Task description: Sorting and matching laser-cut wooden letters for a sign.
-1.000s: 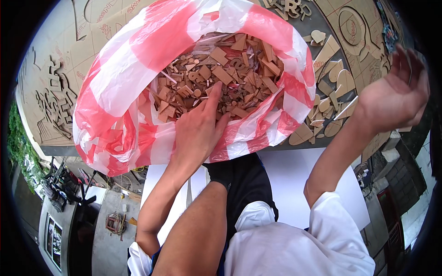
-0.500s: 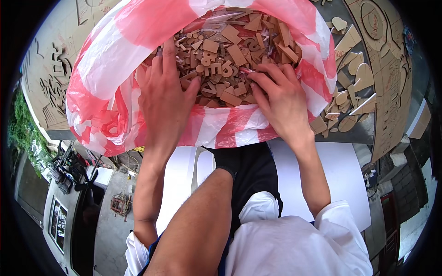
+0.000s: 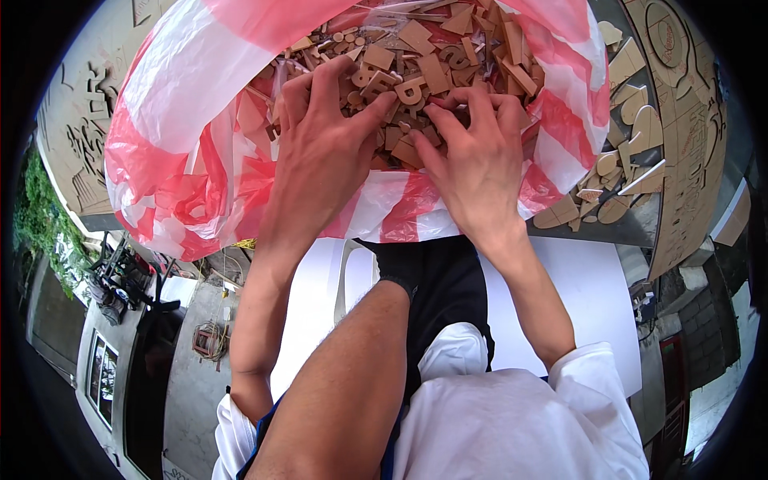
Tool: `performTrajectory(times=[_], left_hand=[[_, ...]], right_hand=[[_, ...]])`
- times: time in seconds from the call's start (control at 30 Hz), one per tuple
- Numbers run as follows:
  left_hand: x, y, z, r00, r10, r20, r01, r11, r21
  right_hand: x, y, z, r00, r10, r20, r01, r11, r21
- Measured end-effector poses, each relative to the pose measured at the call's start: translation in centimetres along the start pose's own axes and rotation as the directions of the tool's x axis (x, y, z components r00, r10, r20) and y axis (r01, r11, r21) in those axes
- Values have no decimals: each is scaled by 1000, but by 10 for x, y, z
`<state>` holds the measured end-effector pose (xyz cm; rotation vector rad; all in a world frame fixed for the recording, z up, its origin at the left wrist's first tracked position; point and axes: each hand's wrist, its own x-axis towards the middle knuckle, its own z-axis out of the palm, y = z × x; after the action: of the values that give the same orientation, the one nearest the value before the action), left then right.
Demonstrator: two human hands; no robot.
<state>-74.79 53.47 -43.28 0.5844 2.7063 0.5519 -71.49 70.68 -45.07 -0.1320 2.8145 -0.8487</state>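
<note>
A red-and-white striped plastic bag (image 3: 172, 120) stands wide at the mouth in front of me. Inside it lies a heap of small brown-faced cut-out pieces (image 3: 432, 72): letters, discs, strips and blocks. My left hand (image 3: 320, 152) reaches over the near left of the heap, fingers bent and spread, its thumb beside the letter pieces (image 3: 410, 90). On the right, my right hand (image 3: 476, 156) has its bent fingers among the pieces, thumb and forefinger apart near the middle. I see nothing held in either hand; some fingertips are hidden by the heap.
More loose cut-outs (image 3: 612, 176) lie on the dark surface right of the bag. Large brown sheets with cut shapes (image 3: 684, 160) curve along the right; another cut sheet (image 3: 88, 152) lies at the left. White sheets (image 3: 576, 304) are below, around my leg (image 3: 344, 384).
My left hand has drawn right, its thumb now by the letter pieces and its fingers more bent. My right hand has shifted slightly left toward it. The bag sits a little higher in view.
</note>
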Motion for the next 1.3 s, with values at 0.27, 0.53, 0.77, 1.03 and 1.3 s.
performTrajectory(times=[0.27,0.53,0.77,1.03,1.3], left_hand=[[8,-8,-2,992,-91,-88,93,995,25],[6,-8,1,993,-32,-117,29,999,-25],[5,-4,15,992,5,-125,-15,996,-82],[12,13,38,965,-82,-247,76,996,-36],[9,6,36,961,-29,-273,23,999,-24]], right_hand=[[-9,-3,13,996,49,-79,-42,995,89],[-15,5,11,988,32,-148,-3,981,194],[-10,5,-14,779,469,417,-577,273,770],[-7,22,-31,764,460,453,-462,-101,881],[-12,25,-24,745,486,458,-480,-88,873]])
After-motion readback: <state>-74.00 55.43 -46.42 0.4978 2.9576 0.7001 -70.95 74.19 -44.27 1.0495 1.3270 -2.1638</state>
